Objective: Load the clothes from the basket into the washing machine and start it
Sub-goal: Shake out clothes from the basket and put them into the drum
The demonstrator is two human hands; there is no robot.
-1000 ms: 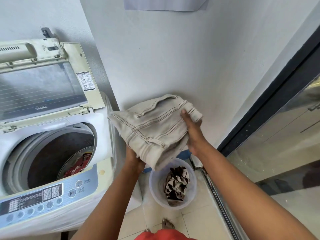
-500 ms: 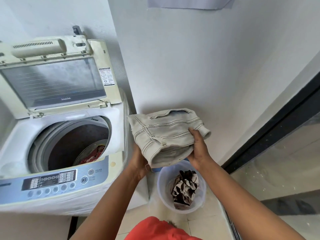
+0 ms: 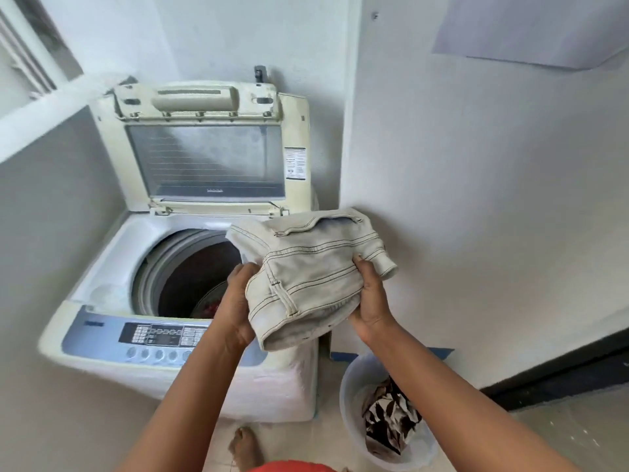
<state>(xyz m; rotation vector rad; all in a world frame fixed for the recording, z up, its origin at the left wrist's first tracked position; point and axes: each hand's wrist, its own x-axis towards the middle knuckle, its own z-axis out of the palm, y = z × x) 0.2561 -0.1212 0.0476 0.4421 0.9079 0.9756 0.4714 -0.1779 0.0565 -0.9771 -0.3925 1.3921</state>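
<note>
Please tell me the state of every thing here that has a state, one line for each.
washing machine lid: raised, open
drum: uncovered, something red inside
beige garment: bunched, held in the air at the machine's right edge
left hand: grips the garment
right hand: grips the garment
basket: on the floor, one patterned cloth inside

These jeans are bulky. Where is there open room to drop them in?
The drum mouth, ringed by its grey rim, is open left of the beige jeans. Only red cloth lies deep inside. The control panel borders its front.

Garment [image 3: 309,277]: pale beige, dark contrast stitching. Washing machine [image 3: 102,294]: cream-white, panel [image 3: 102,335] blue-grey. Basket [image 3: 350,396]: translucent white; cloth [image 3: 388,420] inside brown-and-white patterned.
</note>
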